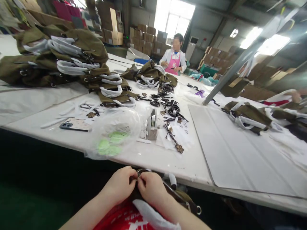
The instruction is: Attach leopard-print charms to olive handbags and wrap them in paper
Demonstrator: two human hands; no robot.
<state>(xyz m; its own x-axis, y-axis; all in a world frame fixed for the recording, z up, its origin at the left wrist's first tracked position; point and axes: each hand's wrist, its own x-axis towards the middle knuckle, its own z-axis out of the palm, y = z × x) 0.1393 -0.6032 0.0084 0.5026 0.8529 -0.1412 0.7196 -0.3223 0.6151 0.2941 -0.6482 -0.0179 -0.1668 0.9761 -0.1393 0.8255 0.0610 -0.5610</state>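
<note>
My left hand (pixel 122 184) and my right hand (pixel 151 187) meet at the table's front edge, fingers pinched together on a dark part of an olive bag (pixel 184 195). The bag lies at my lap, partly under my right forearm, with a white-wrapped handle (pixel 153 214) beside it and a metal ring at its right end. What exactly my fingertips pinch is too small to tell. Just beyond my hands, a clear plastic bag with green pieces (pixel 109 143) rests on the table, next to a grey tape dispenser (pixel 152 125).
Olive bags (pixel 72 48) are piled at the left. Dark straps and flower-shaped charms (pixel 179 148) lie mid-table. A phone (pixel 75 125) is at the left, a grey board (pixel 235 153) at the right. A person in a pink apron (pixel 174 62) stands across the table, near a slanted pole (pixel 227 76).
</note>
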